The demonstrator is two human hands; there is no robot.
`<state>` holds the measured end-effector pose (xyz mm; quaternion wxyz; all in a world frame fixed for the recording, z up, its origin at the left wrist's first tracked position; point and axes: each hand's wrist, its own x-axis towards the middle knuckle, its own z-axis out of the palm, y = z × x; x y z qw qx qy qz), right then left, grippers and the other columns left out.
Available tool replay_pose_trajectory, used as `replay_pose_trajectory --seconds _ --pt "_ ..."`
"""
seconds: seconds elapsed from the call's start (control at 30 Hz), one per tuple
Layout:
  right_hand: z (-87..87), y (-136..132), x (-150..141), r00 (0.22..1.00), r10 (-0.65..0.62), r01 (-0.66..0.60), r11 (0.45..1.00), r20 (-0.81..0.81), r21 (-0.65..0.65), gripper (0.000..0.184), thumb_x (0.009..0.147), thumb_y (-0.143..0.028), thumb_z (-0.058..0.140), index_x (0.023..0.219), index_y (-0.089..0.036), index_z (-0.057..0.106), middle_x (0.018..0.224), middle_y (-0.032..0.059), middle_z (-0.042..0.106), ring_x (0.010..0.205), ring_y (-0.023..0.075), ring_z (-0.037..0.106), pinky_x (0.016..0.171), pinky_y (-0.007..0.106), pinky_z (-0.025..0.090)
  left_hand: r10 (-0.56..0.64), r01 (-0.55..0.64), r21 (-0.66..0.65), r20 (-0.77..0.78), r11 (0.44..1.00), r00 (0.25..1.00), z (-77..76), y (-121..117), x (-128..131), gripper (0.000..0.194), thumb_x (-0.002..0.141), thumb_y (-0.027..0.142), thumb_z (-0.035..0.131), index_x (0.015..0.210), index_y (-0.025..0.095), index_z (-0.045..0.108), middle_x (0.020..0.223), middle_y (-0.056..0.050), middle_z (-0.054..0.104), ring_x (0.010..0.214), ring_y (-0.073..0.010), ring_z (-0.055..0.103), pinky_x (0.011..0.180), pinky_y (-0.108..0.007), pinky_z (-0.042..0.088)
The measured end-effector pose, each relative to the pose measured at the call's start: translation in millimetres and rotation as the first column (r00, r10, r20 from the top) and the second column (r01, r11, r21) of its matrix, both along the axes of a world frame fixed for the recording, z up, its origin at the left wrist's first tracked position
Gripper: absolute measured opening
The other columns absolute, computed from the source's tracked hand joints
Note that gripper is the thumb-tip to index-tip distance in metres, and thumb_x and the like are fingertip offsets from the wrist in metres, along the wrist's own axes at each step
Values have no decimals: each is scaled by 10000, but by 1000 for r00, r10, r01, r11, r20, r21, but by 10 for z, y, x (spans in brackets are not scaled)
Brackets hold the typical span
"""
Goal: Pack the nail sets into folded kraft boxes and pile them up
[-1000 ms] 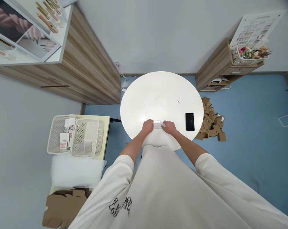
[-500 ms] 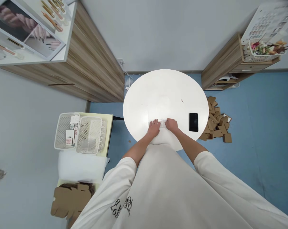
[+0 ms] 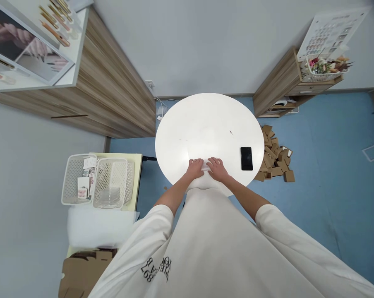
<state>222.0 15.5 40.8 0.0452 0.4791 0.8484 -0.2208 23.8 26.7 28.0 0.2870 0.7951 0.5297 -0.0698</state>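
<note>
A thin white wrapping sheet [image 3: 202, 181] lies at the near edge of the white oval table [image 3: 208, 116], against my shirt. Its upper part is folded into a small white bundle [image 3: 206, 166], whose contents I cannot make out. My left hand [image 3: 195, 168] grips the left end of this bundle with curled fingers. From the right, my right hand [image 3: 217, 169] curls over the other end, close beside the left. The fingers cover most of the fold.
A black tablet or phone [image 3: 246, 159] lies on the table's right side. Small brown boxes [image 3: 275, 159] are heaped on the floor beyond. To the left, a side table holds white baskets [image 3: 111, 160], white sheets [image 3: 97, 227] and flat cardboard [image 3: 81, 273]. Wooden cabinets [image 3: 118, 78] flank the table.
My right hand has shifted left and turned from a fist to fingers laid over the bundle. My left hand has curled around its end. The view has shifted slightly.
</note>
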Motion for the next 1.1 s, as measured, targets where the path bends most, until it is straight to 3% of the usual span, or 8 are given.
replay_pose_trajectory --seconds 0.13,0.3,0.4,0.57,0.63,0.8,1.1 --pt "-72 -101 -60 996 81 -83 995 -19 -61 460 868 -195 528 1327 -215 544 1435 124 538 1409 316 350 1150 497 174 -2 4 -86 20 996 1000 74 -155 -74 548 788 324 648 1308 244 494 1328 -90 589 1244 -287 531 1171 -520 192" --pt "-98 -32 -103 999 15 -20 991 -42 -132 332 913 -222 502 1242 -196 542 1251 131 646 1247 285 517 1082 429 259 -28 28 13 42 1000 999 114 -205 -155 396 863 354 567 1238 227 588 1444 -107 497 1388 -294 394 1182 -494 202" --pt "-68 94 -120 999 2 -10 983 -46 -183 266 955 -233 466 1210 -192 527 1130 107 692 1130 264 587 1023 387 303 -25 25 -5 21 1000 999 128 -132 -164 330 916 373 495 1191 236 618 1341 -99 562 1310 -283 471 1163 -484 232" --pt "-39 272 -181 1000 -29 27 973 -4 -229 250 1006 -244 404 1221 -193 523 971 69 714 938 242 635 929 346 357 12 -12 -34 -2 999 1000 108 -26 -150 332 985 267 368 1281 220 511 1120 -74 668 1150 -243 582 1174 -514 188" --pt "-54 336 -209 998 -56 59 968 21 -243 267 1013 -270 406 1232 -197 540 1010 79 709 958 247 627 909 346 375 27 -27 26 -12 999 1000 91 2 -136 316 992 233 353 1264 217 512 1142 -90 664 1214 -250 554 1184 -521 172" --pt "-143 506 -255 989 -130 143 969 77 -201 317 991 -335 483 1256 -200 594 1343 139 570 1218 294 507 990 391 378 56 -51 193 -19 980 998 57 65 -71 447 916 158 446 1359 216 472 1476 -152 470 1471 -292 306 1207 -546 147" --pt "-270 561 -282 964 -217 243 955 154 -170 416 1013 -407 427 1364 -223 554 1477 160 444 1291 322 446 1049 457 359 -38 47 101 -90 994 995 -165 158 -34 842 792 193 630 1548 218 259 1617 -178 293 1525 -354 192 1210 -594 123"
